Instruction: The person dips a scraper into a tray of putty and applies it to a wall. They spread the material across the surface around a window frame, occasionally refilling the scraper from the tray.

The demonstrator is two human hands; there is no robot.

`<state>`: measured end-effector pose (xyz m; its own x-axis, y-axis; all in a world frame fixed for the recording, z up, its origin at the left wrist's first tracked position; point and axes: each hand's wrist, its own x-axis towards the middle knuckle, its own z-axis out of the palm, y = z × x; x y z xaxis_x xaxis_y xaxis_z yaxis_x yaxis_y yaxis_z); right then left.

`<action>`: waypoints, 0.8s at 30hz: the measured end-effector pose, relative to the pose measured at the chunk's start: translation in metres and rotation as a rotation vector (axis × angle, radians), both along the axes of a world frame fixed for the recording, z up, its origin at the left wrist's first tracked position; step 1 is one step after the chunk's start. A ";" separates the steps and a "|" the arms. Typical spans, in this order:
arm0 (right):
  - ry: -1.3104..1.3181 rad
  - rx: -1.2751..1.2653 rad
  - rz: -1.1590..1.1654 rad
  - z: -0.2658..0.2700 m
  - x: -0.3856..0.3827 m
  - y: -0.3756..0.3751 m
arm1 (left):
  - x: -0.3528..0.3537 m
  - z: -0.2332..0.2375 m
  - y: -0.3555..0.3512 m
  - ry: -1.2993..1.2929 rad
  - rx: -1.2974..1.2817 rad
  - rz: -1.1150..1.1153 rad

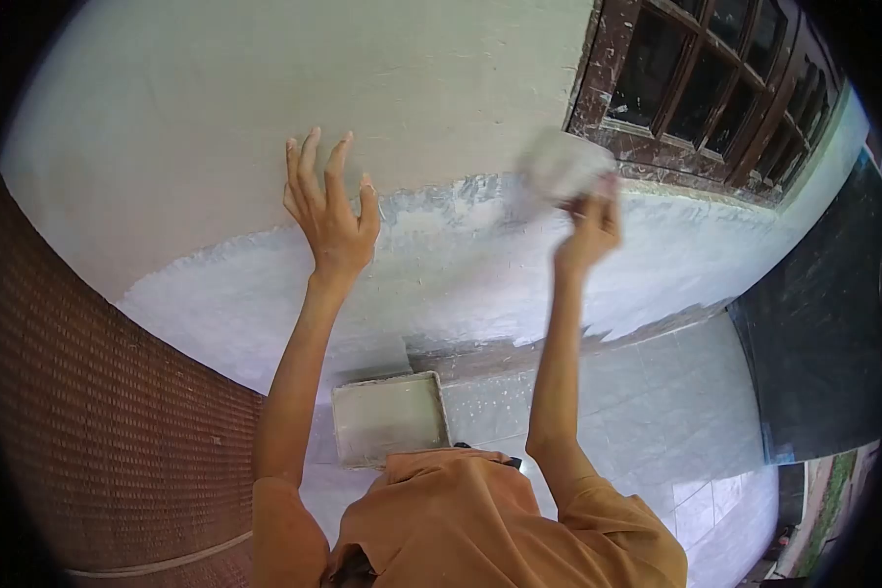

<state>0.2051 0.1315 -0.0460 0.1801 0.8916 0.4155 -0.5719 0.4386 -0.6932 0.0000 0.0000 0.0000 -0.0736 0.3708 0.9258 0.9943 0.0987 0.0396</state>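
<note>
My left hand (333,206) is open, fingers spread and pointing up, against the cream upper part of the wall (431,88). My right hand (590,230) is closed around a whitish painting tool (563,167) with a short dark grip. Motion smears the tool, so I cannot tell its exact kind. It overlaps the wall just below the window's left corner. A ragged border runs across the wall between the cream upper part and the white lower band (461,255). On the floor below, close to my body, lies a rectangular tray (337,423) holding cream-coloured paint.
A brown wooden window (701,88) with paint-spattered panes is at upper right. A woven brown panel (118,412) stands along the left. The grey tiled floor (647,392) has white spots near the tray. A black sheet (813,323) hangs or stands at the right.
</note>
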 end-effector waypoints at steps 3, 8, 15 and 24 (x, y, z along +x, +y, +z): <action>-0.041 0.131 -0.047 -0.017 -0.059 -0.008 | 0.005 0.012 0.005 0.026 -0.037 -0.050; -0.084 0.099 -0.276 -0.013 -0.006 0.045 | 0.014 0.005 0.005 0.012 -0.038 -0.037; 0.002 0.048 -0.151 0.023 0.020 0.016 | 0.010 0.004 0.008 -0.007 -0.008 -0.017; -0.017 -0.002 -0.159 0.000 0.004 0.044 | 0.015 0.004 0.004 -0.005 -0.014 -0.011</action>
